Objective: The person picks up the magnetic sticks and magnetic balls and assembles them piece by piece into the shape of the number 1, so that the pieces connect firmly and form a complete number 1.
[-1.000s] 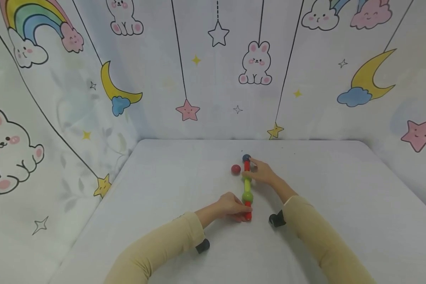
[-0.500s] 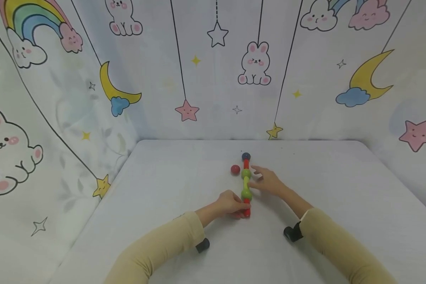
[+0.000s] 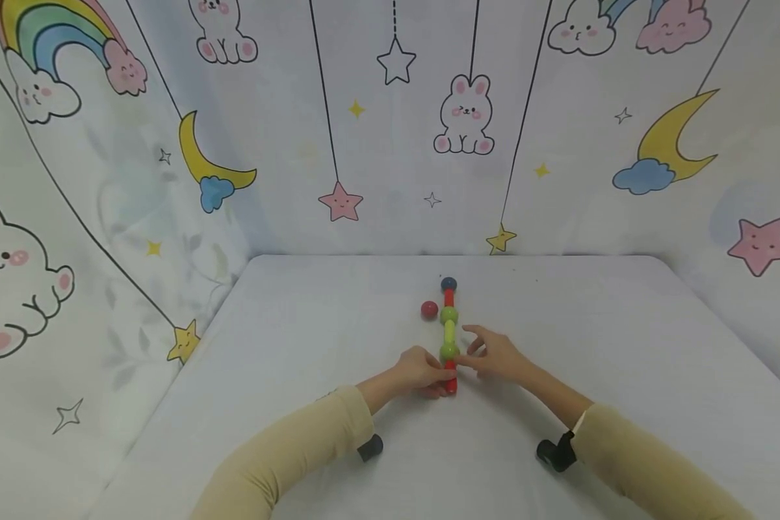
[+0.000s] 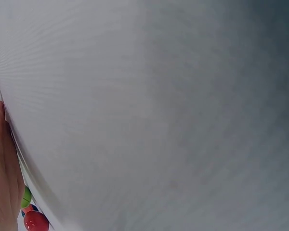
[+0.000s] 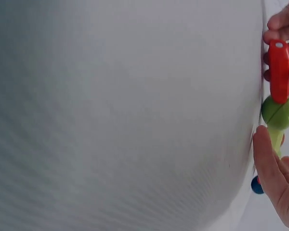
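Note:
A row of joined toy pieces lies on the table, pointing away from me. From near to far it has a red stick [image 3: 451,385], a green ball [image 3: 450,352], a yellow-green stick [image 3: 450,333], another green ball [image 3: 449,315], a red stick [image 3: 449,297] and a blue ball [image 3: 449,284]. My left hand [image 3: 422,370] pinches the nearest red stick from the left. Right of the row, my right hand [image 3: 497,355] has its fingers apart and loosely bent, with a fingertip at the near green ball. Whether it touches the ball I cannot tell.
A loose red ball [image 3: 430,310] lies just left of the far green ball. The white table [image 3: 312,310] ends at a patterned cloth backdrop [image 3: 390,159]. Black wrist cameras show below the left sleeve [image 3: 299,440] and the right sleeve [image 3: 650,455].
My right hand has left the far red stick and blue ball and come back toward me along the row, to the near green ball. My left hand stays on the near red stick.

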`<state>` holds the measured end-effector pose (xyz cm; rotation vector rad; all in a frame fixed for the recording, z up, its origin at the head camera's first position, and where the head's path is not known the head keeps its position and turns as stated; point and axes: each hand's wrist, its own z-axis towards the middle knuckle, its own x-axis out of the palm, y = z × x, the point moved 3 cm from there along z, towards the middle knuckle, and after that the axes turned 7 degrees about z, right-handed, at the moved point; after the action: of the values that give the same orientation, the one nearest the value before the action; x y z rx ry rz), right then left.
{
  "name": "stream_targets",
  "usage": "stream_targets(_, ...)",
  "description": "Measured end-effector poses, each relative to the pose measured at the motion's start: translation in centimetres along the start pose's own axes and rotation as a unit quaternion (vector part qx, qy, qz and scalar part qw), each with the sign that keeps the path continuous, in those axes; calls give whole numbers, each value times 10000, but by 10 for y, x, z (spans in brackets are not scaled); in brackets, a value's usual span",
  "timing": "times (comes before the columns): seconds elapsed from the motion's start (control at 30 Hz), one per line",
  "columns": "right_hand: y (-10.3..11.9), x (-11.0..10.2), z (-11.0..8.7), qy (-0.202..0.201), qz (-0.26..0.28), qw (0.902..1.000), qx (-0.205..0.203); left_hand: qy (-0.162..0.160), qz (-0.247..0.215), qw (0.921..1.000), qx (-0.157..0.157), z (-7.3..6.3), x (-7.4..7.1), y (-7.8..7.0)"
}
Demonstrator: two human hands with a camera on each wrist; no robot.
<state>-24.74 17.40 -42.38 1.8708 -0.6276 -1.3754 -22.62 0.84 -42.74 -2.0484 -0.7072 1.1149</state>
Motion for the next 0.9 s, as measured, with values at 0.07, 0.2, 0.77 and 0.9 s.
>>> stream_targets(0.07,1,3,-4,51,72,9999,69,19,-80,10000,3,0,0,0)
stream_targets(0.2,4,8,-10,131,226,9995,182,48,-136,9999,53,1,0,1)
stream_targets(0.77,9,15,-14,55,546,9984,98,147,-359,9992,119,-2,-4,-3)
stream_targets(0.9,8,16,-13,8,609,9980,167,290,-175,9991,254,0,-7,-3)
